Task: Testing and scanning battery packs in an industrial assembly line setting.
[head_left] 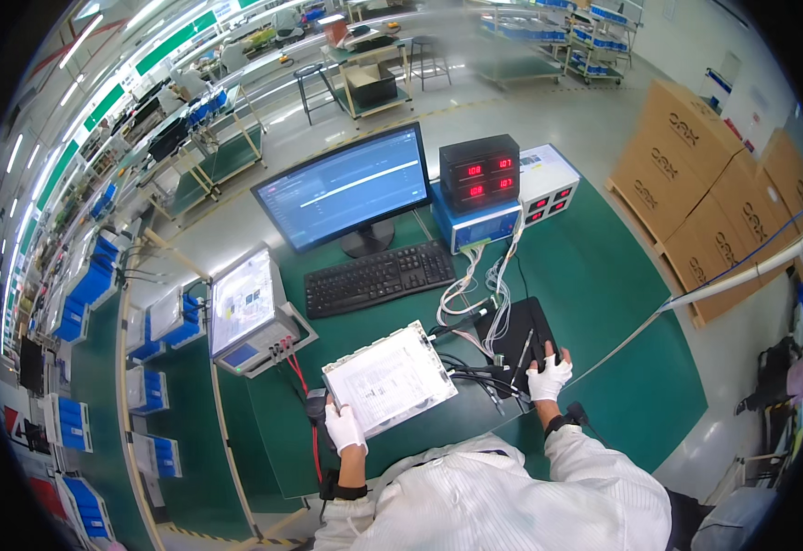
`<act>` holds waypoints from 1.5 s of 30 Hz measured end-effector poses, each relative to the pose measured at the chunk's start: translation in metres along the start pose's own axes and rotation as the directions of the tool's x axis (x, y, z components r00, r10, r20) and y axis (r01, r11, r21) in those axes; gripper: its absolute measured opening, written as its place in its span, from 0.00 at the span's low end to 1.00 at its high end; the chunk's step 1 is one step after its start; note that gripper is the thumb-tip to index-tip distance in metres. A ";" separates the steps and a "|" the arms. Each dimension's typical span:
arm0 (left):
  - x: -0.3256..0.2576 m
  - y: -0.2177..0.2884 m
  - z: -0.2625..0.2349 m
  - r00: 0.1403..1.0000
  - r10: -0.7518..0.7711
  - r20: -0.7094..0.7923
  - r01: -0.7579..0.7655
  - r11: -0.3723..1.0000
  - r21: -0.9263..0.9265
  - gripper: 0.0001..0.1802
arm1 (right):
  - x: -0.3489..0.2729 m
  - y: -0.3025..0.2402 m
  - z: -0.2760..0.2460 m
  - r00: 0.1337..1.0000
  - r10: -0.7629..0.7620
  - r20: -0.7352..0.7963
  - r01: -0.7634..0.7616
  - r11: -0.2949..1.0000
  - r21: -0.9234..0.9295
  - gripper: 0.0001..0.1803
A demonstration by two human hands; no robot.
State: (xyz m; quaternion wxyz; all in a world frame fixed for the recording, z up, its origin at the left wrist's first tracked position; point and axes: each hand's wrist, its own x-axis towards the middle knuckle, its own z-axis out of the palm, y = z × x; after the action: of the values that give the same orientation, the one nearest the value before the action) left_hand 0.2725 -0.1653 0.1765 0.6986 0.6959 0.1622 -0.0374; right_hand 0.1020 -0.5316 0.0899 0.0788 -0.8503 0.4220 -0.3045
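While left hand (pixel 344 428) grips unit (pixel 390 377), right hand (pixel 548 376) touches cables (pixel 489 378).

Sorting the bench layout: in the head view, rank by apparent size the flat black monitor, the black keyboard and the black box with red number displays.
1. Flat black monitor
2. Black keyboard
3. Black box with red number displays, though it sits farther back, so the gap is unsure.

White cloth gloves (pixel 548 378), matt green bench mat (pixel 604 275), glossy paper-labelled metal unit (pixel 389 378).
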 end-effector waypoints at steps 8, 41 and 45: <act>0.001 -0.011 0.004 0.984 0.171 -0.040 -0.130 0.860 0.494 0.24 | 0.101 -0.073 0.038 0.706 0.357 0.612 -0.651 -0.014 0.759 0.12; -0.005 -0.005 0.007 0.992 0.128 -0.006 -0.111 0.877 0.467 0.25 | 0.082 -0.068 0.054 0.693 0.503 0.517 -0.647 0.749 0.139 0.30; -0.005 -0.005 0.007 0.993 0.116 -0.002 -0.102 0.875 0.473 0.25 | 0.029 -0.049 0.051 -0.150 0.451 0.880 -0.943 -0.333 0.010 0.19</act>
State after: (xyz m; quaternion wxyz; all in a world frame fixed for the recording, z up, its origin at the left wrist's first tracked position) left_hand 0.2675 -0.1730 0.1734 0.5067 0.8535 0.1191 -0.0259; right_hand 0.1783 -0.5292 0.0809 0.7333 -0.1841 0.6540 -0.0256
